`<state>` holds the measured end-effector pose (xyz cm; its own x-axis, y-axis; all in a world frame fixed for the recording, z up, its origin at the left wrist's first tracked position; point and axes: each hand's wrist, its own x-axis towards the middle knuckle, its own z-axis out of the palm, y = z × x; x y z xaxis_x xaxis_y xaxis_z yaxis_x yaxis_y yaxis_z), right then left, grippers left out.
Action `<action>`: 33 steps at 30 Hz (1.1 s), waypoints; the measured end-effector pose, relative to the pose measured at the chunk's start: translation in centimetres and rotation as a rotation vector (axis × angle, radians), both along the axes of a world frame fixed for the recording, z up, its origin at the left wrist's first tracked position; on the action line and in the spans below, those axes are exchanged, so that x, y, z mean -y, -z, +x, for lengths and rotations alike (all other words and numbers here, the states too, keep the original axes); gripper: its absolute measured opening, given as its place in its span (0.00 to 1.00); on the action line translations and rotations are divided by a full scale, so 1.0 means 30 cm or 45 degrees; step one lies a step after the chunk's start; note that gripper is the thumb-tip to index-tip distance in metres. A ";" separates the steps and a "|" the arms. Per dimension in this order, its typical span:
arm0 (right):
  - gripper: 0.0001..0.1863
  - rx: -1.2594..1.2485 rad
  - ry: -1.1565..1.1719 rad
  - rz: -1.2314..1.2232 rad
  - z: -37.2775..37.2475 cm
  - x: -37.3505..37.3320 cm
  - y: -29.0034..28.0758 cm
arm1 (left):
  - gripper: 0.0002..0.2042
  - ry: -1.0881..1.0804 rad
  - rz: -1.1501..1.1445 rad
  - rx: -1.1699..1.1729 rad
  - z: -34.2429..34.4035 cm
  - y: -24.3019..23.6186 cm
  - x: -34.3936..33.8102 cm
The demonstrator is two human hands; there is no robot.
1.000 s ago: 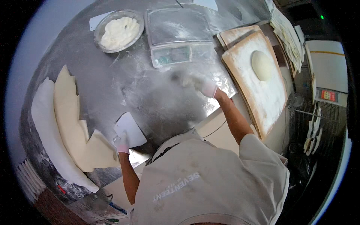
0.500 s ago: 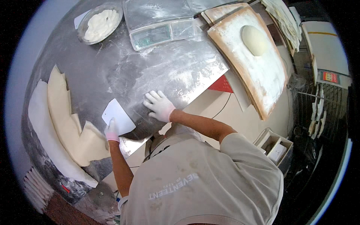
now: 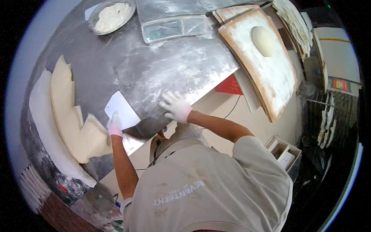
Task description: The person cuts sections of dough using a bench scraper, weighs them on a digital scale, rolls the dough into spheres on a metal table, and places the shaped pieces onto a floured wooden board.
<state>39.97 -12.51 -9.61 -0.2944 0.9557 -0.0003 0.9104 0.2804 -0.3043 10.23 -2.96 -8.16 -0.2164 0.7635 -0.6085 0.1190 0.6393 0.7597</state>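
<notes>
Along the near edge of the dark table, two gloved hands, white with pink cuffs, are at work. Left hand reaches forward from the lower edge, forearm fairly straight; it grasps one white scraper by its near side, thumb on top, other fingers mostly hidden. Scraper sits at the table's near edge, roughly flat; can't tell if it touches the surface. Right hand comes in from the right, elbow bent out, forearm slanting across the table's near edge; grip is released, palm down, fingers fanned to the left. Contact with the table unclear. Counts: one cream dough sheet, ragged on its right side, on the table's left part; one long white strip beside it, farther out on the table's left, material unclear. Far end of the table: one round bowl with one white mass inside, plus one clear-covered box to its right. Off the table's right side: two boards visible, one floured board bearing one dough ball, one more board partly behind it. One red item shows below the table's right edge.
</notes>
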 end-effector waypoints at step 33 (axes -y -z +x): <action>0.29 0.165 0.559 0.349 0.845 -1.178 -0.156 | 0.20 -0.134 0.074 -0.002 0.046 -0.022 -0.061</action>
<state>65.32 22.82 -4.93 0.1189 0.9590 0.2572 0.9853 -0.0819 -0.1502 11.61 -1.12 -7.51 -0.2977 0.7704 -0.5638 0.0547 0.6033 0.7956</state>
